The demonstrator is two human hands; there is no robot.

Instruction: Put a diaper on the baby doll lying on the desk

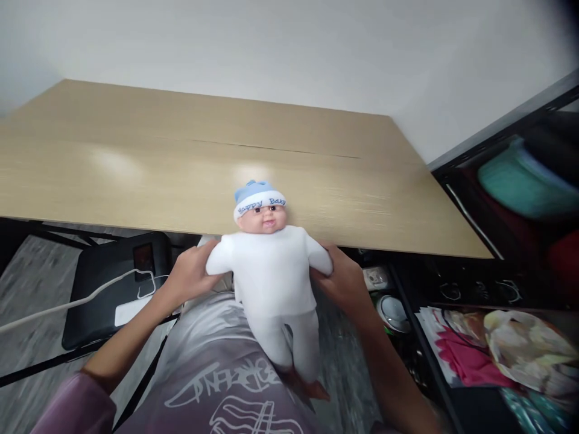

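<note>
A baby doll [275, 271] in a white suit and a blue-and-white cap marked "Happy Baby" faces me, upright in front of my body. Its head overlaps the front edge of the wooden table [158, 181], and its legs hang below that edge. My left hand [192, 268] is closed around the doll's arm on the left side. On the right side, my right hand [341, 274] grips the other arm. The doll's sleeves hide parts of my fingers. I cannot tell whether its back touches the table.
Left below the table sits a black case or seat [108, 289] with a white cable [99, 292] and a white device [133, 310]. At the right, a dark shelf holds pink cloth [470, 358], patterned cloth [525, 343] and a teal item [525, 178]. A white wall rises behind.
</note>
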